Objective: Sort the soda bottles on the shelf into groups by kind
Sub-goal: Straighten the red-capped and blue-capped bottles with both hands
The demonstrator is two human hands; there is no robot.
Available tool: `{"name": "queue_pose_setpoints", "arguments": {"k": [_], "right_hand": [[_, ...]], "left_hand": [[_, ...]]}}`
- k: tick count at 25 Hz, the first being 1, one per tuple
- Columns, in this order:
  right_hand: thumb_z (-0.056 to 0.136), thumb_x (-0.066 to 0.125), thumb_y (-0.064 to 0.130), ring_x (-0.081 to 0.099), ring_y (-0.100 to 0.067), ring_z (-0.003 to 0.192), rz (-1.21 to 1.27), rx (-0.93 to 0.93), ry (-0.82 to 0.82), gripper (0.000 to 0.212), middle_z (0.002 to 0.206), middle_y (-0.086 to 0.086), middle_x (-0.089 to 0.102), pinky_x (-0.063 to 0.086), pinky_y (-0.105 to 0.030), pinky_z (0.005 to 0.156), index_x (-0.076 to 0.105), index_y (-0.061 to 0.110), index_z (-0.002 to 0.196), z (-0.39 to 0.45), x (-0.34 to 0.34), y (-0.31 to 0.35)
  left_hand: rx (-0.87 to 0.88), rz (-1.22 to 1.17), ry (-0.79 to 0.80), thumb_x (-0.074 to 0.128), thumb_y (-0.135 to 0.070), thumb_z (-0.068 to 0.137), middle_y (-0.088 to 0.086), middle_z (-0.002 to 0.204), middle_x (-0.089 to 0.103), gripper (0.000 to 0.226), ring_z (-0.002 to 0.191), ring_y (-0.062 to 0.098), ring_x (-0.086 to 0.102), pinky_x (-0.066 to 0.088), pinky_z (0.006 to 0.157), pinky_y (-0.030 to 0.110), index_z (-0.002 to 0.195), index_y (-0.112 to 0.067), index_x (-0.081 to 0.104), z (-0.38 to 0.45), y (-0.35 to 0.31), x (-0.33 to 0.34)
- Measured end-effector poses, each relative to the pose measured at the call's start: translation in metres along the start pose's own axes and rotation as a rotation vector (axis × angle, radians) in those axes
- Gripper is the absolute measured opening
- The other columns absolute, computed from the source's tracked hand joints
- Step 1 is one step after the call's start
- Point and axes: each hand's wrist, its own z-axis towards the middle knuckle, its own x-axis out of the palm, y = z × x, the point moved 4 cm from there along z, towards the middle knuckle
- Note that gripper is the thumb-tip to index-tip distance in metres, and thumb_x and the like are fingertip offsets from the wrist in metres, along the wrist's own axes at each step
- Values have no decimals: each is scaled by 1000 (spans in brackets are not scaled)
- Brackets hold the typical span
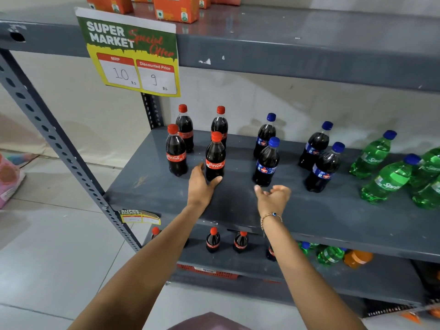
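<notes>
On the grey shelf [238,210] stand several red-capped Coca-Cola bottles at the left, several blue-capped dark cola bottles [266,163] in the middle and several green Sprite bottles [390,179] at the right. My left hand [202,184] cups the base of the front Coca-Cola bottle [215,157], thumb and fingers around its bottom. My right hand [273,194] hovers just in front of the nearest blue-capped bottle, fingers loosely curled and apart, holding nothing. A beaded bracelet is on the right wrist.
A price sign [133,55] hangs from the upper shelf. Orange cartons [176,8] stand on top. The lower shelf [238,260] carries more Coca-Cola, green and orange bottles. A perforated steel upright [59,148] runs down the left; tiled floor lies beyond it.
</notes>
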Motion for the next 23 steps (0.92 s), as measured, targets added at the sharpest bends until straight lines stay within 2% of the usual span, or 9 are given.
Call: {"name": "queue_pose_setpoints", "arguments": {"k": [2, 5, 7, 12, 17, 19, 21, 23], "right_hand": [[74, 72, 7, 52, -28, 94, -6, -20, 29, 42, 125, -22, 37, 49, -34, 86, 41, 5, 103, 19, -14, 2], [74, 73, 10, 47, -18, 112, -55, -74, 350, 60, 128, -9, 44, 44, -31, 93, 39, 9, 122, 36, -11, 8], [75, 72, 12, 47, -13, 112, -145, -114, 457, 59, 126, -5, 50, 40, -31, 97, 40, 14, 125, 39, -11, 8], [76, 71, 10, 50, -12, 102, -172, -138, 398, 52, 121, -9, 57, 39, -27, 90, 45, 11, 120, 41, -12, 11], [75, 71, 8, 51, -12, 100, -152, -154, 414, 51, 119, -9, 58, 39, -26, 88, 45, 9, 119, 38, -14, 15], [75, 71, 9, 50, -10, 100, -144, -165, 455, 53, 117, -5, 57, 40, -24, 87, 45, 10, 120, 38, -17, 18], [74, 73, 12, 50, -11, 104, -131, -149, 487, 55, 116, -1, 53, 42, -20, 83, 44, 10, 121, 38, -22, 17], [73, 74, 13, 51, -19, 106, -111, -100, 360, 51, 117, -8, 51, 45, -22, 80, 45, 6, 114, 40, -36, 9]], "left_hand": [[46, 36, -41, 74, -26, 79, 11, 121, 58, 56, 115, 25, 51, 37, 89, 25, 124, -6, 48, 0, 2, -1], [72, 67, -48, 72, -27, 81, 13, 118, 60, 49, 113, 27, 52, 39, 90, 30, 120, -6, 51, 3, 3, 0], [82, 85, -41, 71, -27, 82, 13, 119, 60, 49, 113, 27, 52, 39, 92, 32, 121, -6, 51, 3, 1, 3], [77, 108, -46, 70, -29, 82, 12, 118, 60, 48, 111, 26, 53, 40, 92, 32, 120, -7, 51, 2, 1, 5], [69, 110, -36, 73, -25, 80, 14, 117, 56, 53, 110, 25, 51, 37, 91, 29, 120, -2, 48, -3, -1, 4], [13, 60, -143, 76, -23, 77, 13, 108, 53, 50, 98, 22, 50, 41, 87, 30, 112, -2, 47, -13, -3, 2], [-11, 26, -248, 75, -22, 78, 10, 91, 51, 37, 79, 19, 47, 43, 78, 35, 95, -5, 47, -27, -8, 6], [2, 10, -182, 74, -23, 80, 5, 81, 53, 30, 73, 18, 48, 44, 72, 31, 88, -7, 50, -38, -17, 25]]}}
